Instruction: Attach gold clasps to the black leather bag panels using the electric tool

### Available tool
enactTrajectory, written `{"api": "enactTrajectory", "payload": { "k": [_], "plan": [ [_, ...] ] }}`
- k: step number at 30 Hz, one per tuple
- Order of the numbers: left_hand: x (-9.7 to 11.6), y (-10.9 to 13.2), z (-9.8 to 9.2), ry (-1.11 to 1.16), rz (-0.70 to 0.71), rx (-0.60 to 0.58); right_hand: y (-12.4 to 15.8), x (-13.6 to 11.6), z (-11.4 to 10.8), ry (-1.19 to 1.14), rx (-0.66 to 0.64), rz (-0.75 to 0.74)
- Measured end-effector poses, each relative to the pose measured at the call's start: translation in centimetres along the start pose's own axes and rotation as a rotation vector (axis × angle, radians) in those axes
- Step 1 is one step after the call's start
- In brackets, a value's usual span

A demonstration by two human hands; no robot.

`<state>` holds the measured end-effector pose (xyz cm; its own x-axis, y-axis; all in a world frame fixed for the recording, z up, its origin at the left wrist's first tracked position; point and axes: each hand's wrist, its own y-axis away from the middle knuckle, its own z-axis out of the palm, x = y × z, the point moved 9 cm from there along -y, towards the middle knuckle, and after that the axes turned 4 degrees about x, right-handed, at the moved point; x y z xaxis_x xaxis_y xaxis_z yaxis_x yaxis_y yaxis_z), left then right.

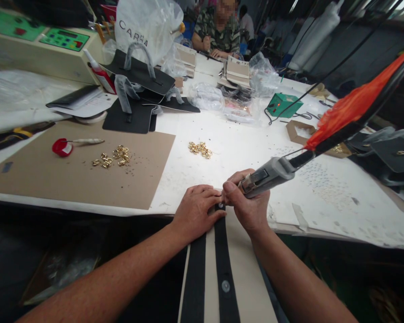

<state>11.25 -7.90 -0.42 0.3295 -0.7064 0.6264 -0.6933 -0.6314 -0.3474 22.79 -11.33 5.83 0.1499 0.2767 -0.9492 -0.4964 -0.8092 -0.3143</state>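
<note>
A beige panel (245, 264) with black straps runs from the table's front edge towards me. My left hand (197, 211) lies over its far end, thumb and fingertips closed about the end of the right-hand black strap (224, 251). A small round metal piece (221, 205) shows there between the fingers. Another round, shiny piece (226, 286) sits nearer me on that strap. My right hand (251, 204) is wrapped round a grey electric screwdriver (269, 177), tilted, its front end down by my left fingertips. The tip is hidden by my fingers.
Gold metal fittings (200, 150) lie ahead on the white table (188, 179), with more on a brown board (148, 175) beside a red pot (62, 147). Black bag pieces (131, 116) stand behind. An orange-wrapped cord (360, 103) slants overhead; a green box (284, 105) stands right. A person (218, 31) sits opposite.
</note>
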Motion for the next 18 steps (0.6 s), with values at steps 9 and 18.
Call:
{"api": "enactTrajectory", "payload": {
  "k": [9,18],
  "plan": [
    [0.13,0.03,-0.09,0.009,0.013,0.024,0.15,-0.27,0.2,-0.025,-0.051,-0.028],
    [0.01,0.03,-0.07,-0.001,0.003,0.022,0.04,-0.46,0.24,0.017,-0.051,-0.027]
  ]
}}
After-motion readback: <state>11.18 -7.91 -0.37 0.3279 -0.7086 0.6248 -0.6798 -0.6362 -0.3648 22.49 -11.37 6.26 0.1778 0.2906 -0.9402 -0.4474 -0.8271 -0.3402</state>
